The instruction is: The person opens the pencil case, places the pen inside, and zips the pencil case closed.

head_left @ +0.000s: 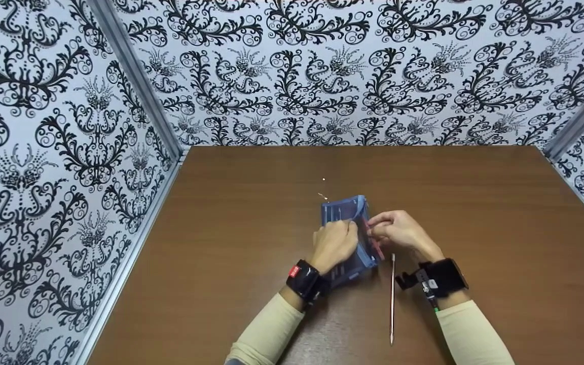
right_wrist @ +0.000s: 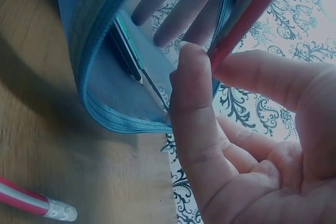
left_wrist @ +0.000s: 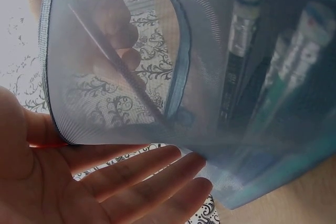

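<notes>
A blue mesh zip pouch [head_left: 340, 210] is held up off the table by my left hand [head_left: 336, 246], which grips its edge. In the left wrist view the fingers [left_wrist: 152, 184] of that hand stretch beneath the mesh. My right hand [head_left: 398, 233] is at the pouch's open mouth, pinching a red-and-white striped pencil [right_wrist: 252, 17] between thumb and forefinger. Through the mesh show other pencils, one dark [left_wrist: 239, 51] and one green [left_wrist: 286, 69], with eraser ends. The zip edge [right_wrist: 100, 114] curves round the opening.
Another red-and-white pencil [head_left: 392, 299] lies on the brown table [head_left: 221, 263], close to my right wrist. Small shiny bits [head_left: 323, 196] lie beyond the pouch. Patterned walls [head_left: 332, 76] stand at the back and sides.
</notes>
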Motion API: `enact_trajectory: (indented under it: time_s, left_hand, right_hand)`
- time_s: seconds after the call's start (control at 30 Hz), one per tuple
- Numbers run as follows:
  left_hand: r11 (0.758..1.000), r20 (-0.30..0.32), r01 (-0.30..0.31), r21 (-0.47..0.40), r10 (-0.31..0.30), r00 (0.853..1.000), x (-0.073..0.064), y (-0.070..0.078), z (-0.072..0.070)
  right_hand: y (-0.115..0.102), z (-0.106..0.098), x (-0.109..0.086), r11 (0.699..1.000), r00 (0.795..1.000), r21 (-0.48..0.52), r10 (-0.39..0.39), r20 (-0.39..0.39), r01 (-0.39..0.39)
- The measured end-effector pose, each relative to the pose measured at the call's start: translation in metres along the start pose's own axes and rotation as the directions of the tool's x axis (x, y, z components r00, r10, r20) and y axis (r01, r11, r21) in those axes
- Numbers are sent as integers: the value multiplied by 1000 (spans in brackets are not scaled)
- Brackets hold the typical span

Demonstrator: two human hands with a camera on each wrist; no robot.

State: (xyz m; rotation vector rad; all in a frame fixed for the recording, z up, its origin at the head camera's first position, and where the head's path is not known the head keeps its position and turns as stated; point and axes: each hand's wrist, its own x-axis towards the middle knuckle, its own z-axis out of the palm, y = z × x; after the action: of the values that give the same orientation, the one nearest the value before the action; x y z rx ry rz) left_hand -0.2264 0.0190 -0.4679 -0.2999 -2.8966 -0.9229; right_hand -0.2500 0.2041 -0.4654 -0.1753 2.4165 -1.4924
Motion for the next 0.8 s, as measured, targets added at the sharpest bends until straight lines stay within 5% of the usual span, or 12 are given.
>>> enact_trajectory:
  time_s: [0.8]
  left_hand:
    - [1000, 11, 6, 23, -6, 1000, 0, 0, 3]
  right_hand:
    - [3, 9, 3, 991, 1000, 129, 17, -21, -15]
